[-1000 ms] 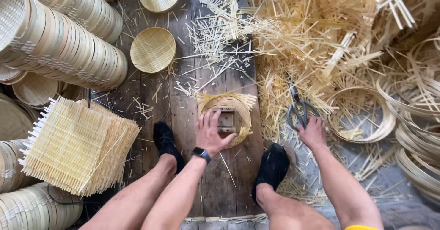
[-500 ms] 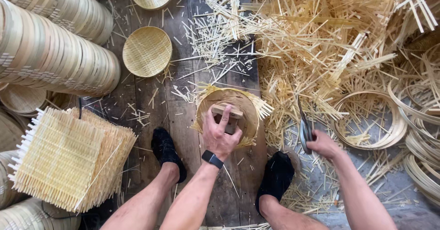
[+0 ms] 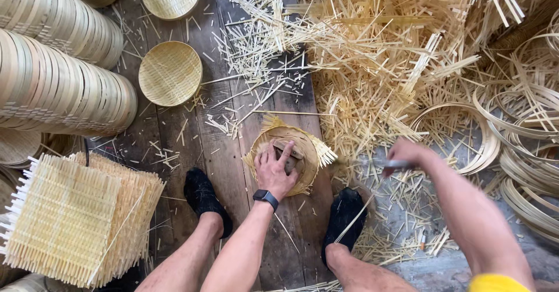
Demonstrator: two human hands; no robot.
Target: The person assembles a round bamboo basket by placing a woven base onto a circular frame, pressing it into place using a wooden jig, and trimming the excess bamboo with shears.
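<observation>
Left hand (image 3: pixel 275 172) spread flat, pressing a small wooden block into round woven bamboo basket (image 3: pixel 285 158), right hand (image 3: pixel 406 153) closed around blurred metal shears (image 3: pixel 378 163) just right of it

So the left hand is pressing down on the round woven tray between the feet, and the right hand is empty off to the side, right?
Not quite. The left hand does press on the round woven tray between the feet, but the right hand is not empty: the head view shows it gripping a blurred metal tool.

round bamboo tray (image 3: pixel 285 158) | frayed edges | flat on planks | metal shears (image 3: pixel 384 164) | blurred
</observation>
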